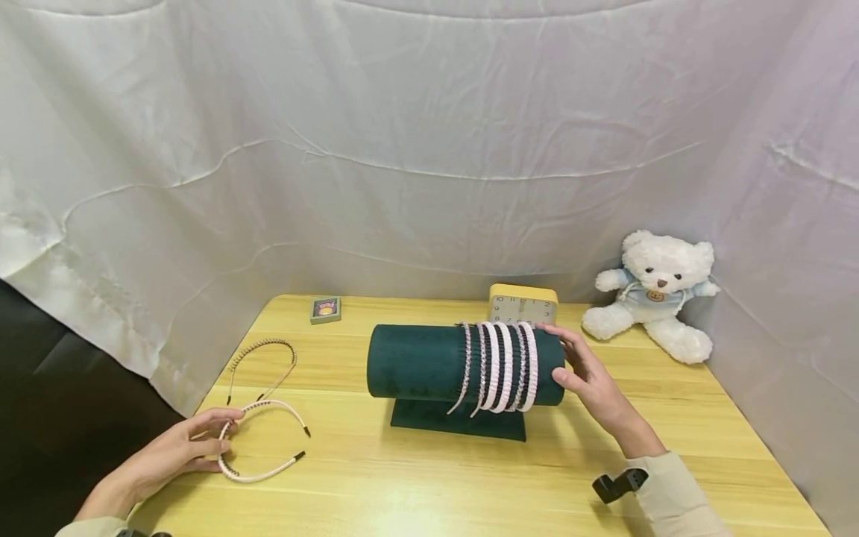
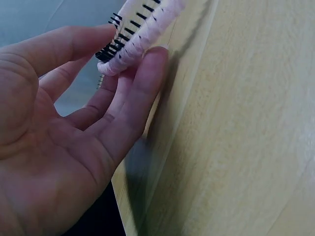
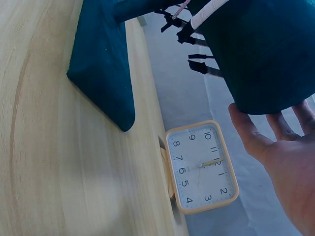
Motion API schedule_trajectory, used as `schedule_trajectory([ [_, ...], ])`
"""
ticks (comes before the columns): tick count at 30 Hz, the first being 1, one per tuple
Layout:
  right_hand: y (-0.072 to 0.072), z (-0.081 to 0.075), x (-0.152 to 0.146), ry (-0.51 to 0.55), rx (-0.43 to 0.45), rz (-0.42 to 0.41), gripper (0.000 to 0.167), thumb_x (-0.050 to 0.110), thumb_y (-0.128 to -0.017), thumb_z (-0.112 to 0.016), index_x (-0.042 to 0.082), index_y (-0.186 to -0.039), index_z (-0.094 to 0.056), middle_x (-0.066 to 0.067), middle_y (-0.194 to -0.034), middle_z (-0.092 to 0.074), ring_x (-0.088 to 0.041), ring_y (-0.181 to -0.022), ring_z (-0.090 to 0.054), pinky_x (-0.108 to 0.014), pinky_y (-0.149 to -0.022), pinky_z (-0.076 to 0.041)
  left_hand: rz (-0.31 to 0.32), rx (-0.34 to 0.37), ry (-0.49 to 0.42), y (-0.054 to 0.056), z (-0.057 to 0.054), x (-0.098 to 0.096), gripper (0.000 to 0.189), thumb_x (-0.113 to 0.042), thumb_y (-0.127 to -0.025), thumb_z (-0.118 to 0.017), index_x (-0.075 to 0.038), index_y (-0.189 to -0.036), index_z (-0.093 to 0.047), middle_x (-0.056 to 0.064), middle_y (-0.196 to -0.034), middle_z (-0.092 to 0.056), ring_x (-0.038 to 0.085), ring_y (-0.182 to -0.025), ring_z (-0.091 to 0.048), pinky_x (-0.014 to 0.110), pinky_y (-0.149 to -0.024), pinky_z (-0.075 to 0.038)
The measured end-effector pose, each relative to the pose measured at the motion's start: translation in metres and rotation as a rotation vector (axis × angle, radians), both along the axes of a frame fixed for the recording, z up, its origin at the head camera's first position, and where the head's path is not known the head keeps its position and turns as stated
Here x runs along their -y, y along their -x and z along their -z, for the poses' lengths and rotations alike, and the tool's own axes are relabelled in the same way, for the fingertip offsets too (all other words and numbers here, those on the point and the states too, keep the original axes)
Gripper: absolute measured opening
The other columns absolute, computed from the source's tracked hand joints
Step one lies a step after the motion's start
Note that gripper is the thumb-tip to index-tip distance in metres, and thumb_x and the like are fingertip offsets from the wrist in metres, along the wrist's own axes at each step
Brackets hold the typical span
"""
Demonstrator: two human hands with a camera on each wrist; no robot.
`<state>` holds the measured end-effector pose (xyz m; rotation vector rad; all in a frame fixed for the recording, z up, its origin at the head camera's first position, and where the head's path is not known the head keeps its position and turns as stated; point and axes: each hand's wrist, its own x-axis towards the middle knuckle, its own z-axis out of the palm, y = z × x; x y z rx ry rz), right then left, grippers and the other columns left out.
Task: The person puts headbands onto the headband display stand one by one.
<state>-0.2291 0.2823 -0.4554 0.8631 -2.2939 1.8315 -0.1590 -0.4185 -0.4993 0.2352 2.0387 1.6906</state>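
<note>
My left hand point(image 1: 184, 450) pinches a pale pink headband point(image 1: 262, 478) by its curved middle, its black-tipped ends pointing right. In the left wrist view, small black comb teeth point(image 2: 129, 31) line the inside of this headband. A second, beaded-looking headband point(image 1: 268, 341) lies on the table just behind it. My right hand point(image 1: 597, 384) holds the right end of a dark green headband stand point(image 1: 416, 362), thumb in front and fingers at the far edge. Several headbands point(image 1: 495, 369), some plain white-pink and some braided, hang side by side on the right half of its roll.
Behind the stand is a yellow square clock point(image 1: 523, 300). A white teddy bear point(image 1: 661, 287) in a blue top sits at the back right. A small grey box point(image 1: 325, 310) lies at the back left of the wooden table point(image 1: 376, 485). Pale curtains point(image 1: 416, 216) surround the table.
</note>
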Motion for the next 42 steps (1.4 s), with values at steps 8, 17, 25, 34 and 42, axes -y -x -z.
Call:
schedule_trajectory([
  [8, 0.000, 0.000, 0.000, 0.001, -0.001, 0.000, 0.062, -0.003, -0.108, -0.051, 0.008, -0.167, -0.035, 0.004, -0.172, -0.041, -0.006, -0.148, -0.047, -0.017, -0.111, -0.048, -0.013, 0.013, 0.012, -0.001, 0.003, 0.001, 0.035, -0.012, -0.118, -0.049, -0.019, -0.150, -0.062, -0.010, -0.136, -0.068, 0.006, -0.115, -0.068, 0.037, -0.091, -0.065],
  [17, -0.001, 0.001, 0.000, -0.002, 0.003, 0.005, 0.061, -0.002, -0.108, -0.051, 0.008, -0.167, -0.035, 0.006, -0.171, -0.042, -0.005, -0.148, -0.047, -0.017, -0.110, -0.048, -0.041, 0.053, -0.013, -0.002, 0.000, 0.001, 0.033, -0.015, -0.117, -0.051, -0.018, -0.149, -0.061, -0.011, -0.135, -0.070, 0.010, -0.113, -0.070, 0.039, -0.094, -0.065],
  [25, -0.001, -0.001, 0.001, -0.006, 0.003, 0.003, 0.061, -0.002, -0.109, -0.051, 0.009, -0.167, -0.035, 0.005, -0.173, -0.040, -0.006, -0.149, -0.046, -0.017, -0.110, -0.048, -0.109, 0.029, -0.008, -0.001, -0.005, -0.002, 0.034, -0.017, -0.116, -0.054, -0.015, -0.149, -0.062, -0.013, -0.133, -0.070, 0.006, -0.117, -0.068, 0.038, -0.096, -0.065],
  [34, -0.001, -0.001, 0.000, -0.007, 0.004, 0.008, 0.061, -0.001, -0.109, -0.050, 0.009, -0.167, -0.035, 0.006, -0.172, -0.041, -0.005, -0.148, -0.046, -0.017, -0.110, -0.048, -0.145, -0.042, 0.015, -0.002, -0.023, -0.017, 0.029, -0.016, -0.116, -0.054, -0.013, -0.144, -0.064, -0.016, -0.134, -0.067, 0.008, -0.109, -0.067, 0.040, -0.093, -0.065],
  [42, -0.001, -0.001, 0.000, -0.010, 0.004, 0.011, 0.061, -0.001, -0.109, -0.050, 0.009, -0.167, -0.035, 0.007, -0.172, -0.041, -0.005, -0.148, -0.046, -0.017, -0.110, -0.047, -0.150, -0.098, -0.075, 0.001, -0.031, -0.029, 0.032, -0.015, -0.118, -0.048, -0.012, -0.144, -0.066, -0.014, -0.134, -0.070, 0.006, -0.111, -0.068, 0.041, -0.092, -0.066],
])
